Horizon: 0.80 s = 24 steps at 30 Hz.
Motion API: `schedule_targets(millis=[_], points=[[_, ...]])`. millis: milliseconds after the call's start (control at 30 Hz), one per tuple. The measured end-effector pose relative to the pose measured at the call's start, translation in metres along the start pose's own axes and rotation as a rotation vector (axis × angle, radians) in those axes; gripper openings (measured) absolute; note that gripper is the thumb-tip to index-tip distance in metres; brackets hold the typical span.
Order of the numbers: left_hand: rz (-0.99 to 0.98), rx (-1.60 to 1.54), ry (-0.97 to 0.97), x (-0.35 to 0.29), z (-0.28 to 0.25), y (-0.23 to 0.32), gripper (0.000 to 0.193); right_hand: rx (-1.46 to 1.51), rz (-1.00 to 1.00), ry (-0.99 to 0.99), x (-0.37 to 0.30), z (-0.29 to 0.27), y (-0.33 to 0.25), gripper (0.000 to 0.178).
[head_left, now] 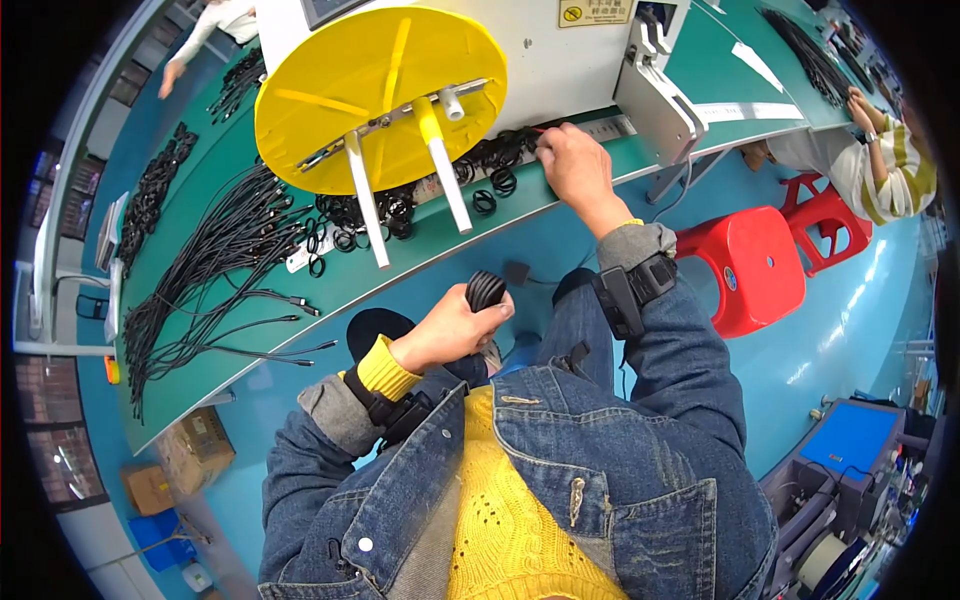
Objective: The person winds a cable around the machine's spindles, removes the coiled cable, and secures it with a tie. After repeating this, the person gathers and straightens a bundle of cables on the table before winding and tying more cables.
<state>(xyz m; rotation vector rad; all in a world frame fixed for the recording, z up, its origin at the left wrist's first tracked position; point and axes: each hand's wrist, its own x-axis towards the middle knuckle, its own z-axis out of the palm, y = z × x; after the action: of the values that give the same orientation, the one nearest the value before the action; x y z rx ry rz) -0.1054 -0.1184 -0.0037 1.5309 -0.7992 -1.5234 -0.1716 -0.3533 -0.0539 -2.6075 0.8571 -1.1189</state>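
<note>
My left hand (pixel 450 328) is closed round a bundle of coiled black cable (pixel 487 290), held over my lap in front of the table edge. My right hand (pixel 578 170) reaches to the table beneath the white machine, at the right end of a pile of small black loops (pixel 400 207). Its fingers are pinched together, and a small red bit shows by their tips; what they grip is too small to make out. Just left of that hand stands the machine's yellow disc (pixel 330 80), with pale rods (pixel 365 200) sticking out toward me.
Many loose black cables (pixel 215 260) lie on the green table (pixel 190 385) at left. The white machine (pixel 560 60) has a metal bracket (pixel 660 110) at its right. Red stools (pixel 755 265) stand at right, near a person in a striped sleeve (pixel 885 175). Cardboard boxes (pixel 190 445) sit lower left.
</note>
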Motion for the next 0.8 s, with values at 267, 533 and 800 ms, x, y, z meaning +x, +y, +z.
schedule_targets(millis=[267,533,800], points=[[0.184,-0.259,0.201,0.027,-0.004,0.028,0.011,0.935,0.355,-0.131,-0.018,-0.029,-0.02,0.012],[0.358,-0.362,0.461,0.043,0.0,0.032,0.01,1.674,0.701,-0.457,-0.036,-0.037,-0.055,0.008],[0.235,-0.429,0.503,0.037,-0.024,0.019,0.009,1.64,0.745,-0.435,-0.043,-0.021,-0.083,0.009]])
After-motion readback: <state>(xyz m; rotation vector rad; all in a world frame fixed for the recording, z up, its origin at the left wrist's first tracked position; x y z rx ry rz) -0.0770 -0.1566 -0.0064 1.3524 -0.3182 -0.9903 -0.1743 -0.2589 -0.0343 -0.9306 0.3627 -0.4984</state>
